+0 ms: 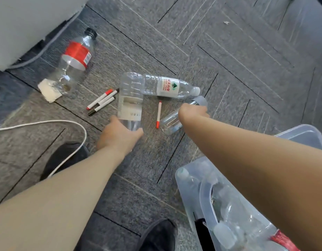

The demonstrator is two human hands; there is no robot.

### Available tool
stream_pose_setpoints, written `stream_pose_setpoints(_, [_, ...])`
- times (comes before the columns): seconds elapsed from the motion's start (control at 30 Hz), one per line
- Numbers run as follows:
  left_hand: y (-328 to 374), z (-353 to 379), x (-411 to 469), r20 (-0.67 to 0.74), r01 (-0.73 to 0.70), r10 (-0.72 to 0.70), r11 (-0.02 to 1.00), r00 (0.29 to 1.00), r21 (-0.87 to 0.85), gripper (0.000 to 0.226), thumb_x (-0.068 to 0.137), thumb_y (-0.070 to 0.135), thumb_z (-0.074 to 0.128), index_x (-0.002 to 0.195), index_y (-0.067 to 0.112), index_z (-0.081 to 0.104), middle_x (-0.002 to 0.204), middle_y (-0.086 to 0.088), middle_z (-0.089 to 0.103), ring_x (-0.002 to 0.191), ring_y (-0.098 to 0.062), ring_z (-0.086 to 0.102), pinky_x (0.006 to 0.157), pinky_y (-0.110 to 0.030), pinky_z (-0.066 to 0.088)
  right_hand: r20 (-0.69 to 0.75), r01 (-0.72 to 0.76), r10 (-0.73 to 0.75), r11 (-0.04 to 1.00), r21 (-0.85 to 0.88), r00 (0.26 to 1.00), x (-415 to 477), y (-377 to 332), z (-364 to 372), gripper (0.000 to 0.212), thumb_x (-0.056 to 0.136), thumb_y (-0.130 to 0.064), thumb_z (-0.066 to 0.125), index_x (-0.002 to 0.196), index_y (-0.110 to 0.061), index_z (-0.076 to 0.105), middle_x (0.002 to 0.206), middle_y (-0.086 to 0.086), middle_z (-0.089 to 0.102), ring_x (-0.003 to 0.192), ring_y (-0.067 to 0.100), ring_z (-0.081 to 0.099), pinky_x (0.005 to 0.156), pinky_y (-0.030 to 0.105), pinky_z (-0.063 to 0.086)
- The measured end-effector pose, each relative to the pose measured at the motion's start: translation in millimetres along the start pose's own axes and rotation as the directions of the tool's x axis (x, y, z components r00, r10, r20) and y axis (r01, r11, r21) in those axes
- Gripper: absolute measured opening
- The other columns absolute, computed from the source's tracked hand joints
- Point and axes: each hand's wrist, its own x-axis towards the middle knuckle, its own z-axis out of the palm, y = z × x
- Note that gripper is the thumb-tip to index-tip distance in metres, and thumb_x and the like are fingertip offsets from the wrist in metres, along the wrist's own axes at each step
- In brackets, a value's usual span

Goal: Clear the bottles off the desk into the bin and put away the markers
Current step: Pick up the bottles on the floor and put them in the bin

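Note:
On the grey carpet my left hand (pixel 120 136) grips the neck end of a clear bottle with a white label (pixel 130 100). My right hand (pixel 192 112) is closed around a smaller clear bottle (pixel 172 122). Between and beyond them lies a third clear bottle with a red and green label (pixel 167 86). A large bottle with a red label and black cap (pixel 75 58) lies at the far left. Three markers (pixel 101 101) lie together left of my left hand. A single red-capped marker (pixel 158 114) lies between my hands.
A clear plastic bin (pixel 191 187) holding several bottles stands at the lower right, under my right forearm. A white cable (pixel 69 124) loops across the floor at left, over my shoe (pixel 62 158). A scrap of paper (pixel 47 91) lies by the large bottle. A white furniture base (pixel 20 29) fills the top left.

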Motion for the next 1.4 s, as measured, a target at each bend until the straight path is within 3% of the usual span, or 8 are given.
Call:
stream_pose_setpoints(0.2, [13, -42, 23, -0.199, -0.233, 0.194, 0.952, 0.961, -0.2, 0.066, 0.074, 0.05, 0.072, 0.122, 0.014, 0.043, 0.096, 0.003, 0.058, 0.087, -0.022, 0.059, 0.079, -0.034, 0.052, -0.031, -0.076, 0.078, 0.996, 0.056, 0.996, -1, 7, 6, 0.069, 0.08, -0.037, 0.059, 0.137, -0.005, 0.035, 0.13, 0.013, 0.048, 0.114, 0.034, 0.051, 0.096, 0.044, 0.048])
stream_pose_setpoints(0.4, [3, -45, 19, -0.277, -0.26, 0.167, 0.902, 0.946, -0.345, 0.061, 0.074, 0.044, 0.074, 0.118, 0.013, 0.046, 0.08, 0.008, 0.052, 0.075, -0.01, 0.054, 0.066, -0.022, 0.038, 0.396, -0.104, 0.085, 0.994, 0.027, 0.914, 3, 23, 20, 0.049, 0.098, -0.026, 0.041, 0.142, -0.004, 0.034, 0.147, 0.02, 0.037, 0.134, 0.039, 0.038, 0.111, 0.049, 0.035])
stream_pose_setpoints(0.53, [5, -59, 1, -0.272, -0.22, 0.125, 0.908, 0.954, -0.357, 0.059, 0.074, 0.046, 0.073, 0.115, 0.013, 0.046, 0.078, 0.005, 0.052, 0.075, -0.015, 0.054, 0.068, -0.029, 0.039, 0.3, -0.181, 0.146, 0.979, 0.09, 0.943, -18, 20, -7, 0.068, 0.076, -0.032, 0.065, 0.135, -0.015, 0.036, 0.131, 0.012, 0.048, 0.111, 0.036, 0.052, 0.089, 0.048, 0.052])
stream_pose_setpoints(0.77, [69, -143, -78, -0.306, -0.316, 0.238, 0.919, 0.922, -0.235, 0.067, 0.069, 0.049, 0.075, 0.12, 0.016, 0.048, 0.1, 0.001, 0.055, 0.086, -0.017, 0.051, 0.07, -0.03, 0.042, 0.33, -0.082, -0.016, 0.956, 0.281, 0.944, -97, -22, -128, 0.069, 0.079, -0.029, 0.068, 0.137, -0.01, 0.037, 0.133, 0.014, 0.05, 0.113, 0.038, 0.056, 0.08, 0.042, 0.054])
stream_pose_setpoints(0.97, [109, -174, -192, -0.052, -0.257, 0.252, 0.956, 0.966, -0.139, 0.079, 0.062, 0.055, 0.076, 0.124, 0.014, 0.05, 0.111, 0.005, 0.06, 0.103, -0.023, 0.061, 0.079, -0.031, 0.046, 0.263, 0.079, -0.179, 0.933, 0.35, 0.948, -174, 11, -282, 0.061, 0.083, -0.024, 0.066, 0.136, -0.005, 0.044, 0.14, 0.016, 0.047, 0.127, 0.034, 0.049, 0.102, 0.045, 0.045])
stream_pose_setpoints(1.1, [128, -173, -269, 0.08, -0.293, 0.294, 0.956, 0.952, -0.03, 0.07, 0.073, 0.041, 0.076, 0.127, 0.011, 0.041, 0.113, -0.004, 0.058, 0.093, -0.024, 0.054, 0.074, -0.031, 0.044, 0.147, 0.102, -0.151, 0.949, 0.3, 0.977, -192, 82, -374, 0.053, 0.077, -0.02, 0.075, 0.117, 0.003, 0.05, 0.122, 0.014, 0.053, 0.11, 0.035, 0.055, 0.092, 0.045, 0.051])
stream_pose_setpoints(1.2, [137, -153, -315, 0.192, -0.324, 0.32, 0.946, 0.928, -0.01, 0.062, 0.076, 0.037, 0.074, 0.124, 0.014, 0.044, 0.106, 0.0, 0.057, 0.091, -0.022, 0.053, 0.077, -0.03, 0.044, 0.104, 0.091, -0.11, 0.98, 0.178, 0.988, -198, 147, -420, 0.06, 0.077, -0.019, 0.075, 0.124, 0.007, 0.048, 0.122, 0.022, 0.055, 0.104, 0.035, 0.057, 0.088, 0.044, 0.052])
stream_pose_setpoints(1.4, [148, -82, -371, 0.363, -0.401, 0.336, 0.909, 0.869, 0.117, 0.065, 0.079, 0.036, 0.072, 0.131, 0.011, 0.041, 0.123, -0.006, 0.054, 0.093, -0.021, 0.051, 0.072, -0.029, 0.04, 0.186, -0.021, -0.002, 0.992, 0.124, 0.983, -191, 237, -445, 0.054, 0.08, -0.016, 0.071, 0.125, 0.002, 0.047, 0.112, 0.017, 0.053, 0.095, 0.029, 0.051, 0.075, 0.038, 0.048])
